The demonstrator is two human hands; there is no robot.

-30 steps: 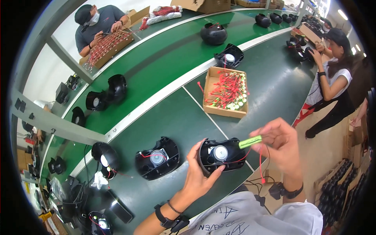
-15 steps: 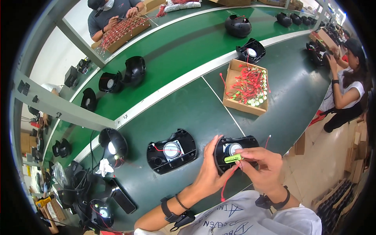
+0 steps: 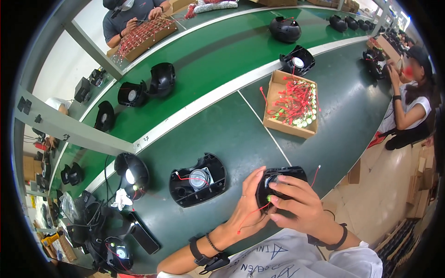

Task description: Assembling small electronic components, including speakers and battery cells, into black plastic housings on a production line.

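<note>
My left hand [image 3: 245, 208] is wrapped round the near-left side of a black speaker housing [image 3: 291, 173], held at the table edge. My right hand [image 3: 303, 206] reaches over the housing from the right, its fingers curled down into it. Under those fingers only the end of a green cylindrical battery [image 3: 270, 198] shows; the rest is hidden. A red wire runs from it across my left hand. Left of my hands lies a second black housing [image 3: 218, 172], open side up, with a round silver speaker [image 3: 199, 179] and a red wire.
A cardboard box [image 3: 277, 122] of green batteries with red leads stands beyond my hands. Black housings [image 3: 285, 30] sit along the green conveyor [image 3: 208, 51]. At left are a phone [image 3: 143, 234] and a lit black housing [image 3: 133, 167]. Co-workers sit across and at right.
The battery, held above the housing before, is now down in it under my right fingers. Its red wire has swung left across my left hand. The second housing sits slightly further left in view.
</note>
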